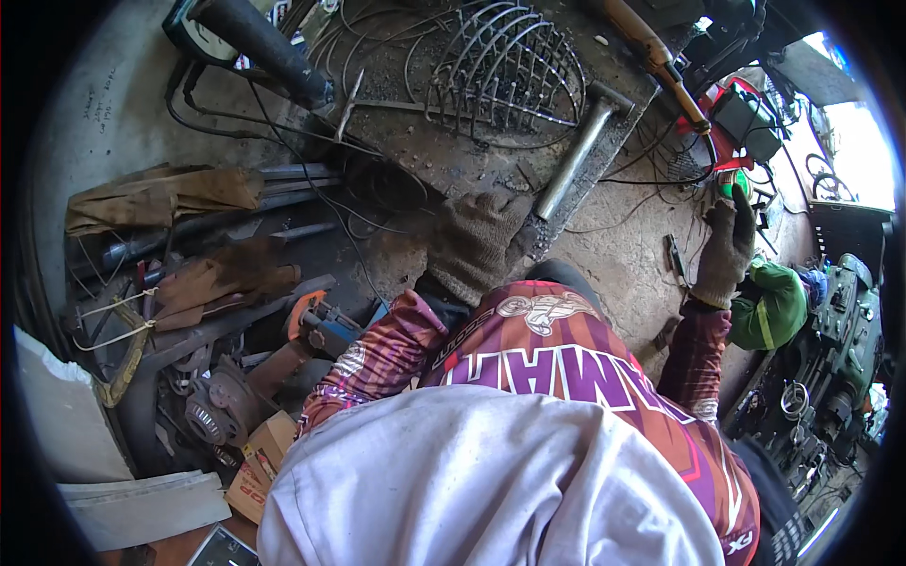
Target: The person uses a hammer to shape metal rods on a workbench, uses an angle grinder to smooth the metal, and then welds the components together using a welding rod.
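My left hand [477, 247], in a knitted brown-grey work glove, lies on the near edge of a dirty metal worktable [425, 156]. Its fingers are foreshortened but look laid out over the surface, with nothing visible in them. Just right of it, a hammer with a shiny pipe handle [578, 160] lies along the table edge. Farther back stands a dome-shaped cage of bent steel rods [510, 71]. My right hand [725, 250], gloved too, reaches out to the right with fingers stretched and apart. Its fingertips are beside a round green object [733, 179]; whether they touch it, I cannot tell.
Metal bars, brown cloths [170, 198] and machine parts [226, 406] crowd the left. A pointed rod [349, 108] lies on the table; a long brown tool [656, 57] crosses its far right corner. Cables trail over the concrete floor [623, 241]. A green bag [769, 307] sits at right.
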Available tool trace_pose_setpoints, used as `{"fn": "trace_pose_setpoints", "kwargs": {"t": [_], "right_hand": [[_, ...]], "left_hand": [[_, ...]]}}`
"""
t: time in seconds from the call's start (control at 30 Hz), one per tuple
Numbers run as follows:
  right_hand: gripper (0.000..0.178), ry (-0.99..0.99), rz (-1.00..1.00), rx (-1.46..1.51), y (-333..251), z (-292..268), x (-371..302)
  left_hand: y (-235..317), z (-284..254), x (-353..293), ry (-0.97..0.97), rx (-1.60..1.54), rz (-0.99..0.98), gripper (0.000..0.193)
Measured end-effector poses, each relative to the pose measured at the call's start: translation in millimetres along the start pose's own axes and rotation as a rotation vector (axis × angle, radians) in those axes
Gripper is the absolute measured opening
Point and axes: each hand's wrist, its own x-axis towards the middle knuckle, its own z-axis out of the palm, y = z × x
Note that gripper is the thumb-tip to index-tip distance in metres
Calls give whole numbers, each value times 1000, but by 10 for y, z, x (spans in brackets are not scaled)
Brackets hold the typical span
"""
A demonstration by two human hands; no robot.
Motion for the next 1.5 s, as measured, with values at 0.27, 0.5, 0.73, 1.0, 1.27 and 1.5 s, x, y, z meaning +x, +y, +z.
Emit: {"fn": "trace_pose_setpoints", "kwargs": {"t": [0.27, 0.5, 0.73, 1.0, 1.27, 1.5], "right_hand": [[32, 200, -34, -128, 477, -409, 1511], [54, 123, 218, 279, 1367, -413, 3431], [52, -139, 216, 110, 2289, 334, 5251], [41, -492, 82, -228, 2730, 623, 5959], [45, -544, -415, -1522, 2153, 683, 6205], [51, -449, -556, -2232, 1292, 452, 5992]], "left_hand": [[185, -39, 148, 241, -192, 7, 19], [203, 450, 53, 356, -18, -440, 22], [274, 621, 155, 628, -125, -855, 31], [340, 504, 352, 542, 91, -832, 26], [450, 529, 265, 528, 227, -905, 26], [480, 503, 256, 534, 228, -880, 25]]}}
